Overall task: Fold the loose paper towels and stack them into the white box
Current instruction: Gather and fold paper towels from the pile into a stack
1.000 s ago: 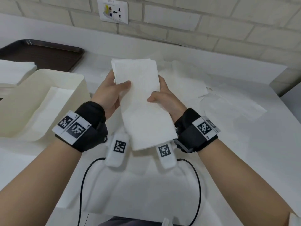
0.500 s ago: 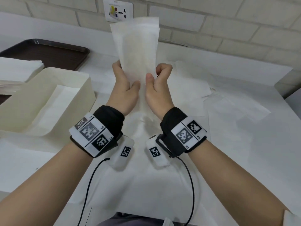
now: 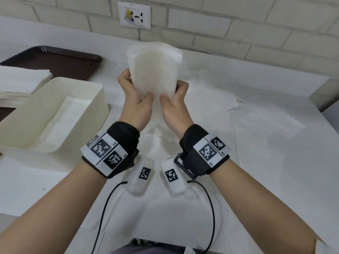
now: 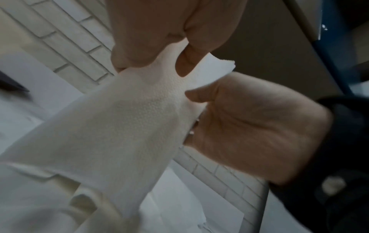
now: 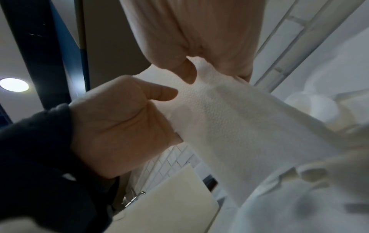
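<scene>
Paper towel, apparently folded, held upright above the table, pinched by left hand and right hand.

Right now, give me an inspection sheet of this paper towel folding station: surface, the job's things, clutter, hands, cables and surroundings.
Surface: white table, covered with spread paper sheets.
Job's things: folded paper towel held upright above the table; white box to the left, open, a folded towel lying flat inside; loose paper towels lying flat to the right.
Clutter: dark brown tray at far left; stack of white towels overlapping it.
Hands: left hand and right hand each pinch the towel's lower edge, thumbs in front.
Cables: black cables run from the wrist units toward the person.
Surroundings: brick wall with a wall socket.
</scene>
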Available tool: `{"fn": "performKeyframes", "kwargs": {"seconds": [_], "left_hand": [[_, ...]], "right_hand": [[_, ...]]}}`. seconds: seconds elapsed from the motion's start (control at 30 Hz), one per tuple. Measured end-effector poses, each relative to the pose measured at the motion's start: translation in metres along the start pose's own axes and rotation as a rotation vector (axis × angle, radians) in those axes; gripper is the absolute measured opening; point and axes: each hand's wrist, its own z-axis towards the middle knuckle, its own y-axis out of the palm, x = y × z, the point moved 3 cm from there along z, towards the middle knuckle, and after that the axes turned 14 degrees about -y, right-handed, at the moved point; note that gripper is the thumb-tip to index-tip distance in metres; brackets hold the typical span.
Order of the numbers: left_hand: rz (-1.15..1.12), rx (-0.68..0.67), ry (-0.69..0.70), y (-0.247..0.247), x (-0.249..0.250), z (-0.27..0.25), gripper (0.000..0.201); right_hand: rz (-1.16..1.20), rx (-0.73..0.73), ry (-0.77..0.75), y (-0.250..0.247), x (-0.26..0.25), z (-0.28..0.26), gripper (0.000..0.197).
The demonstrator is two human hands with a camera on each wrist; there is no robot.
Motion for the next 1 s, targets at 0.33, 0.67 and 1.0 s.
{"fn": "performKeyframes", "kwargs": {"seconds": [0.33, 0.67, 1.0], "left_hand": [[-0.021, 0.046, -0.051, -0.001, -0.003, 0.004, 0.035], [0.124, 0.055, -0.202, -0.004, -0.02, 0.011, 0.041], [0.075, 0.094, -0.179, -0.008, -0.026, 0.015, 0.026]], "right_hand": [[-0.065, -0.021, 0.028, -0.004, 0.0, 0.002, 0.019], [-0.207, -0.094, 0.132, -0.006, 0.013, -0.002, 0.036], [-0.208, -0.021, 0.124, 0.001, 0.02, 0.002, 0.022]]}}
